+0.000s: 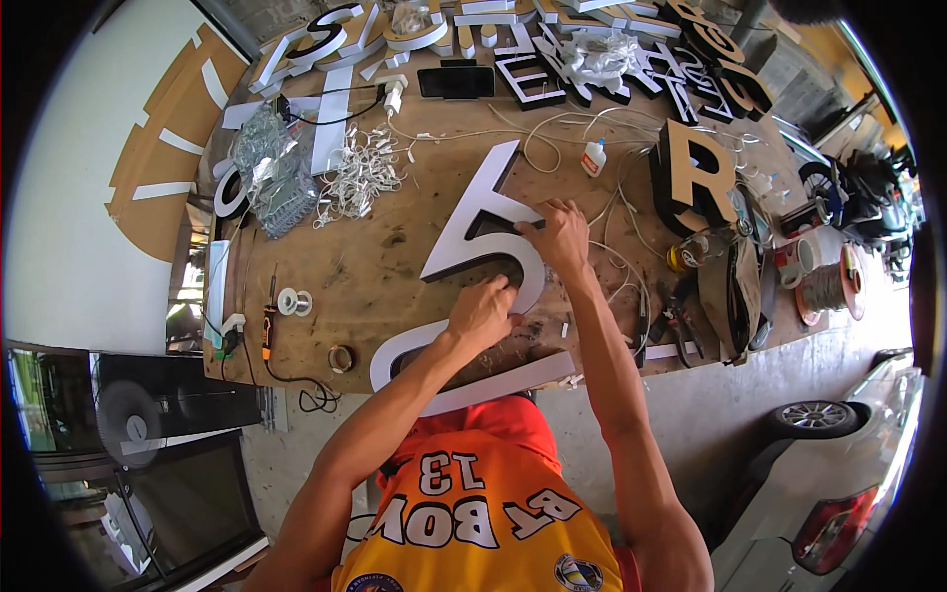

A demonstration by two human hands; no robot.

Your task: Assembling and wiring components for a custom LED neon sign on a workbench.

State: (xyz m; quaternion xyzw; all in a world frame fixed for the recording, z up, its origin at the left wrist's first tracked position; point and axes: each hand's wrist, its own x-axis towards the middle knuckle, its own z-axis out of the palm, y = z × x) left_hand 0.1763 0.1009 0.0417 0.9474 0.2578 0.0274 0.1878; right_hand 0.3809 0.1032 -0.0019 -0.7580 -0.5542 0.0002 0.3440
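A large white sign character (538,279) with black sides lies at the front middle of the workbench, its curved lower part reaching the near edge. My left hand (480,314) is closed with bent fingers on its middle curve; the fingertips dip into the opening and are partly hidden. Farther up, my right hand (560,237) grips the right side of the same character, thumb at the inner gap and fingers curled over the outer edge. Right of it stands a black-sided sign letter with a tan face (702,178). A small white glue bottle (593,159) stands beyond my right hand.
Left lie a tangle of white-wired LED modules (360,173), clear plastic bags (271,163), a solder spool (294,302), a soldering iron (268,326) and a tape roll (340,357). Pliers (679,321), a brown bag (730,296) and a wire reel (829,287) sit right. Several sign letters (528,79) line the back.
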